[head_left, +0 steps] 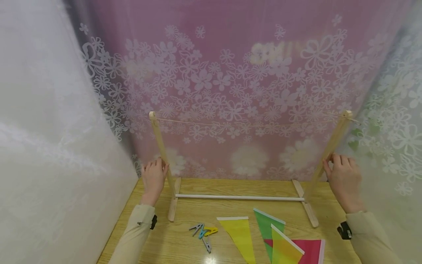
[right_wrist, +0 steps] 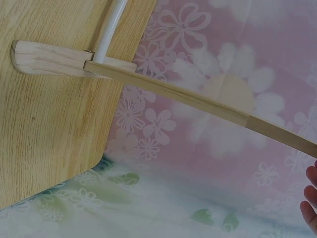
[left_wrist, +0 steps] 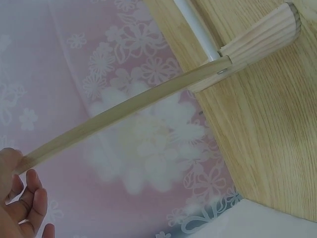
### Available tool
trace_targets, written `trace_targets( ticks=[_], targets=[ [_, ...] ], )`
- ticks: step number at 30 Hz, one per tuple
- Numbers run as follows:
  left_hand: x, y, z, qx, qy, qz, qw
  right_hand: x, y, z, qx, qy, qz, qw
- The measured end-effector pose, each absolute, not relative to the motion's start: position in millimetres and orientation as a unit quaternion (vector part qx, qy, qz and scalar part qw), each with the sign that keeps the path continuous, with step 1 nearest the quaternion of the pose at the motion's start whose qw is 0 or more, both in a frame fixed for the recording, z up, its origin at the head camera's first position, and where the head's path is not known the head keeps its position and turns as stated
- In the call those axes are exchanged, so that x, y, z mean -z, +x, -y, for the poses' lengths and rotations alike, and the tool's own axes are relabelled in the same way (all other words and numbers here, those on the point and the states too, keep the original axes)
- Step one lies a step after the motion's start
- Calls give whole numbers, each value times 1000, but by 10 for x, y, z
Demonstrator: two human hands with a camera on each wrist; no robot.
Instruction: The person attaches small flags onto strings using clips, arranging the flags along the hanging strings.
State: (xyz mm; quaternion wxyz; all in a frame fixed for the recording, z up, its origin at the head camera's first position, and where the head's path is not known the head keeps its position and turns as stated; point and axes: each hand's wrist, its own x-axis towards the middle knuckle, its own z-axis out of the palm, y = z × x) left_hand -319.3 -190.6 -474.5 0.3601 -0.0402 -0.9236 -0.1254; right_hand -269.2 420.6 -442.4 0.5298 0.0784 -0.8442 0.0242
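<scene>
A wooden stand has two upright posts, a white crossbar rod (head_left: 237,197) low down and a thin string (head_left: 244,125) tied between the post tops. My left hand (head_left: 154,178) pinches the left post (head_left: 159,141) partway up, thumb and fingers around its edge. On the other side, my right hand (head_left: 346,179) holds the right post (head_left: 334,141) at a similar height. In the left wrist view, the post (left_wrist: 124,107) runs from the hand down to its foot (left_wrist: 265,42). Only fingertips (right_wrist: 311,192) show beside the post in the right wrist view.
In front of the stand lie several clothespins (head_left: 207,231), blue, grey and yellow. Right of them are a yellow pennant (head_left: 239,234), a green pennant (head_left: 263,222), another yellow pennant (head_left: 283,247) and a red one (head_left: 310,249). A flowered curtain (head_left: 230,73) hangs behind the wooden table (head_left: 158,242).
</scene>
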Motion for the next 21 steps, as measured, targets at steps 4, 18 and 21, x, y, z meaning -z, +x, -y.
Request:
trace_targets(
  ticks=[4,18,21],
  targets=[
    [4735,-3199,1916,130,-38,926,352,4416,-2689,-4183,-22,75,842,534],
    [4708,-3229,1939,130,-25,930,342,4461,-2718,-4192,-18,69,845,530],
    [4703,-3225,1930,132,-24,931,338,4464,-2720,-4200,-22,70,846,529]
  ],
)
